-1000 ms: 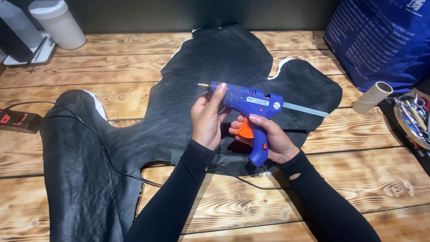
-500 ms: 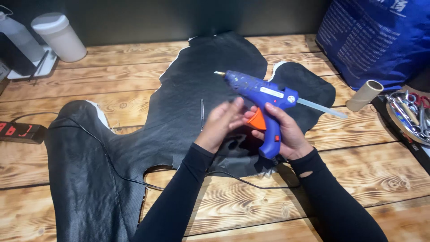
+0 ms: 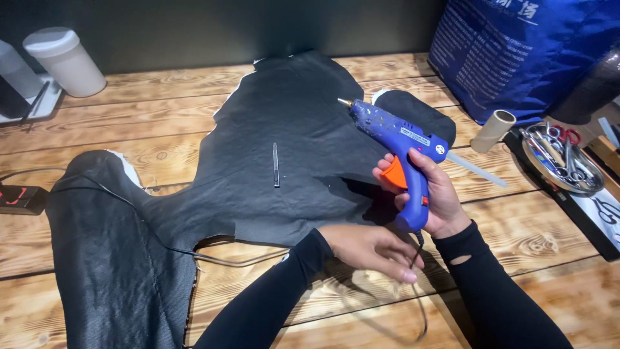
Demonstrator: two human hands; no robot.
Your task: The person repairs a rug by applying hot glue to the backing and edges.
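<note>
Blue glue gun (image 3: 395, 137), gripped in my right hand (image 3: 431, 194), fingers clamped round the handle, index finger on the orange trigger (image 3: 392, 175); nozzle pointing up and away from the grip, over the black leather hide (image 3: 284, 161) on the wooden table (image 3: 129, 123). A clear glue stick (image 3: 476, 170) projects behind the grip. My left hand (image 3: 374, 249) hangs below it, fingers loosely apart, holding nothing, near the cord (image 3: 416, 291). A thin dark strip (image 3: 276, 165) lies on the hide, well ahead of the nozzle. I judge good handling means keeping the cord slack and the nozzle off the leather.
</note>
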